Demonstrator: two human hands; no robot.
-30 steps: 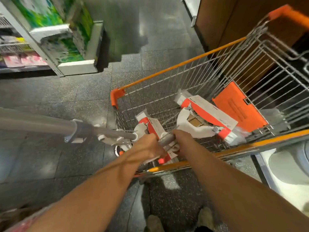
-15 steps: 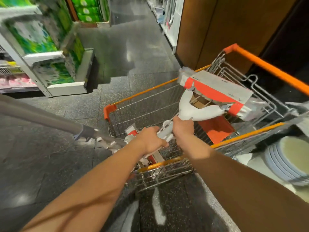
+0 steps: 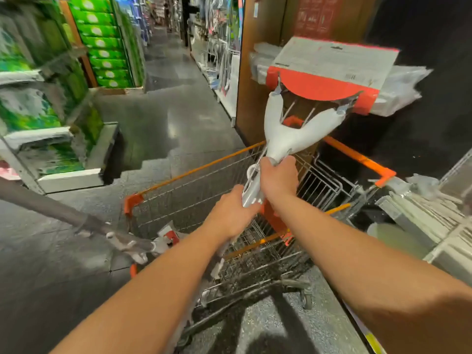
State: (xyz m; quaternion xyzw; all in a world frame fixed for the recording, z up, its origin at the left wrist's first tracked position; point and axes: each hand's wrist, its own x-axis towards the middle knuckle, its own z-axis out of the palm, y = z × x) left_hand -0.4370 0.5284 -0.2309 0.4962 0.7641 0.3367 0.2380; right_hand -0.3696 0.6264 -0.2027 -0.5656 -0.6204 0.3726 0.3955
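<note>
I hold a white mop (image 3: 286,134) up above an orange-trimmed wire shopping cart (image 3: 194,169). Its head, wrapped in red and grey card packaging (image 3: 332,62), points up and away at upper right. My right hand (image 3: 278,178) grips the neck just under the white yoke. My left hand (image 3: 231,215) grips the shaft lower down. A second mop (image 3: 163,242) with a red and white head lies in the cart's near left corner, its grey handle (image 3: 46,208) sticking out over the rim to the left.
Green packs fill shelves (image 3: 102,42) along the left of a dark tiled aisle (image 3: 168,103). A brown pillar (image 3: 258,29) stands behind the cart. Stacked plates (image 3: 390,238) and white wire shelving (image 3: 434,208) sit at the right.
Both hands have lifted the packaged mop out of the cart basket, from lying inside it to raised well above the rim. The other mop stayed in the cart.
</note>
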